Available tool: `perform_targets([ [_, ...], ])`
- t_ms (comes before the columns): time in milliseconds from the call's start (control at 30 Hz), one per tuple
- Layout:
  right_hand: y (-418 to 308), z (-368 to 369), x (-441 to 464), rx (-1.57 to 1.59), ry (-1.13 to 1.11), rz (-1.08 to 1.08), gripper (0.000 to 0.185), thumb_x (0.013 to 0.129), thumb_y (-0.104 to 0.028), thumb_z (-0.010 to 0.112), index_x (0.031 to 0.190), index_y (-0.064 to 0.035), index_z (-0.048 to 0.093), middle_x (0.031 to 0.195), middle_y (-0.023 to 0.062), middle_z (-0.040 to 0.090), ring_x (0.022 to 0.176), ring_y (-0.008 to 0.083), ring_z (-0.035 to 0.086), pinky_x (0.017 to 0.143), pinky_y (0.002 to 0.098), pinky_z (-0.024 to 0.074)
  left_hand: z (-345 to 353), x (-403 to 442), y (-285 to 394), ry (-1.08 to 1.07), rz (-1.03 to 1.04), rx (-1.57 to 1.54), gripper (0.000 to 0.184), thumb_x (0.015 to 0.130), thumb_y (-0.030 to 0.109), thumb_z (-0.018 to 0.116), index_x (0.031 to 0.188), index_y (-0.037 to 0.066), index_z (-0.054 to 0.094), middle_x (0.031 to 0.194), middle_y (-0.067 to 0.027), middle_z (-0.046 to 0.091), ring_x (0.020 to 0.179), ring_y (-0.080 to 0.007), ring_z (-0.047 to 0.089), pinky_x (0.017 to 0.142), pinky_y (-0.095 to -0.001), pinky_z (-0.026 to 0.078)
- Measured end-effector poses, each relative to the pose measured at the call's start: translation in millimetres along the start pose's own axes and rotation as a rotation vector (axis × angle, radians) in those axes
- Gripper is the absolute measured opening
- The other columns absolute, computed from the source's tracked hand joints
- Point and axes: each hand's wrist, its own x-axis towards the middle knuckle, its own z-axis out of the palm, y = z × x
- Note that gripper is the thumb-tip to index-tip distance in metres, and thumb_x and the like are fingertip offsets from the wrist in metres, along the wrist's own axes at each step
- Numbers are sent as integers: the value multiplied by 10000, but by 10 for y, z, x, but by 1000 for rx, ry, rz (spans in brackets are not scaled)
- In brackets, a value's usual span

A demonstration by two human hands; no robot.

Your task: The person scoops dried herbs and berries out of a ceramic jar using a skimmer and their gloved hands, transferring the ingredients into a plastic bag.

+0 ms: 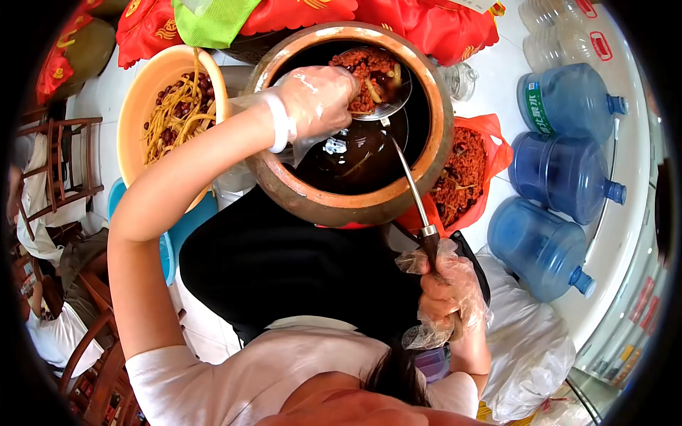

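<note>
A wide brown clay jar (348,208) holds dark liquid. Over its mouth is a metal strainer ladle (406,167), its bowl heaped with red grains (366,67) and some pale yellowish pieces. My right hand (451,291), in a clear plastic glove, is wrapped round the ladle's dark handle. My left hand (316,99), gloved too and with a white band at the wrist, reaches over the jar to the left edge of the heap. Its fingers are curled at the red grains, and the fingertips are partly hidden.
Left of the jar stands a cream basin (131,121) with yellow strands and dark red round pieces. A red bag (501,153) of red grains lies to the right, beyond it several blue water bottles (543,248). Red cloth covers (433,25) are behind. Another person (53,334) is at the far left.
</note>
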Motion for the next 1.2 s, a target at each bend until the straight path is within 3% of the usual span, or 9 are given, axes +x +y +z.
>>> perform_targets([
  [100,-16,-132,38,61,-51,2,302,923,-294,401,964,-1,462,477,3,328,364,148,362,307,307,337,111,33,-13,-97,42,106,146,716,133,562,792,9,579,804,-188,604,771,-327,607,690,-397,492],
  [400,47,86,3,-189,85,-95,273,909,-324,441,895,-51,438,468,-52,280,326,57,271,283,223,224,32,-92,53,85,28,220,64,691,82,528,702,36,571,698,-172,589,709,-321,612,638,-401,502],
  [500,74,115,-2,-252,112,-130,233,922,-323,410,881,-94,420,459,-68,265,312,29,232,273,197,163,-195,-230,29,220,-15,-369,133,696,121,540,708,20,626,706,-179,607,705,-293,608,636,-343,478],
  [667,96,65,28,-303,110,-192,232,905,-317,452,842,-95,435,473,-71,263,327,37,245,284,208,195,-549,-719,-195,298,-215,-1181,125,712,149,606,714,26,627,616,-6,548,587,-83,497,512,-208,387],
  [800,129,39,46,-375,102,-240,250,902,-353,453,831,-114,430,478,-88,227,328,24,221,294,199,168,-830,-1415,-688,555,141,-486,154,738,110,529,824,14,614,772,-68,563,649,-138,519,578,-252,457],
  [967,136,29,62,-447,78,-287,265,906,-354,444,839,-97,439,470,-91,236,322,17,229,294,199,169,-967,-1886,-961,446,-451,-1163,177,677,11,539,844,22,595,798,-54,560,677,-156,531,604,-251,466],
  [1100,141,-6,83,-418,26,-282,282,904,-359,448,829,-87,447,466,-94,252,318,14,231,295,196,162,-905,-1854,-776,487,-41,-306,191,704,-10,540,880,30,604,852,-79,589,742,-246,565,706,-342,494],
  [1167,170,37,76,-391,30,-294,258,911,-310,444,849,-60,437,470,-89,263,314,7,233,283,176,161,-708,-1664,-550,590,109,-265,234,789,117,448,920,47,630,983,-98,573,857,-181,578,707,-290,508],
  [1200,177,51,71,-351,38,-309,235,919,-262,440,869,-33,427,474,-83,274,310,0,235,271,156,160,-781,-1536,-165,401,-195,-746,225,779,144,493,932,55,632,997,-104,564,845,-179,577,698,-294,502],
])
